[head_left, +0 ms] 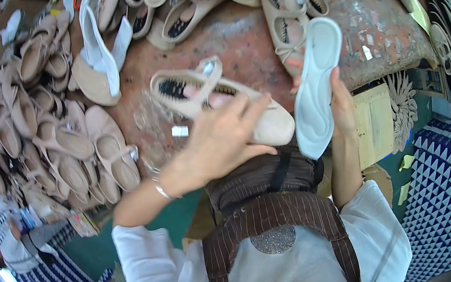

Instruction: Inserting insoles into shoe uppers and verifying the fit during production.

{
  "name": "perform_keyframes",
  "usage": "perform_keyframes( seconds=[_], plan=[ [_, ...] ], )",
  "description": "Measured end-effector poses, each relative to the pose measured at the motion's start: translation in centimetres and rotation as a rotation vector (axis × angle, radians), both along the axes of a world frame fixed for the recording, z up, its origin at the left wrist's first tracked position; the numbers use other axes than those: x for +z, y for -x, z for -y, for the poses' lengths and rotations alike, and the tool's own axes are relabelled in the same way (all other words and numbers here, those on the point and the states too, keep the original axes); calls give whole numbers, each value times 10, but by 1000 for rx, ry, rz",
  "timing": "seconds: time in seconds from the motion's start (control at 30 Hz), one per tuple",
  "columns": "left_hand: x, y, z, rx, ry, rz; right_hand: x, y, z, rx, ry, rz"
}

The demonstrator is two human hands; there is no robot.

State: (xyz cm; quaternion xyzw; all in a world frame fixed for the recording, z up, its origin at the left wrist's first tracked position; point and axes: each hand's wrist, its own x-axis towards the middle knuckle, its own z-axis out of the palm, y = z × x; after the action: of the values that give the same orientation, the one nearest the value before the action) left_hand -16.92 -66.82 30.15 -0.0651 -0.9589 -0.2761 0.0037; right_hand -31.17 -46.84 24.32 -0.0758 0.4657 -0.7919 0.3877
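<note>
The shoe, beige with a cross strap, was in front of you over the near part of the surface, its heel end away to the left and its toe slanting toward you and to the right. You could not tell whether its underside touched the surface. Your left hand lay across its front half, the fingers grasping it around the toe side, with the thumb along the near edge. Just beside the toe, on the right, you held the insole, pale grey and tilted nearly on end. The fingers of your right hand pinched it, thumb on its right edge and fingertips on its left.

A white tag lay near the shoe. Behind the insole was a bow shoe, and white pieces stood by a beige sole at the far left. A shoe heap filled the surface's left side. You wore a striped apron and a bracelet. Patterned sheets spread below right; another person was at the lower left.
</note>
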Motion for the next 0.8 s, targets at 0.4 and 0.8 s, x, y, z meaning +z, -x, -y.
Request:
perform_keyframes(
  seconds=[0.4, 0.8],
  plan=[
    [-85, -109, -19, 1194, 144, -175, -5, -33, 36, 336, -586, -1750],
    [-124, -131, 16, 1234, -668, -220, -49, -82, 122, 469, -244, -1461]
  ],
)
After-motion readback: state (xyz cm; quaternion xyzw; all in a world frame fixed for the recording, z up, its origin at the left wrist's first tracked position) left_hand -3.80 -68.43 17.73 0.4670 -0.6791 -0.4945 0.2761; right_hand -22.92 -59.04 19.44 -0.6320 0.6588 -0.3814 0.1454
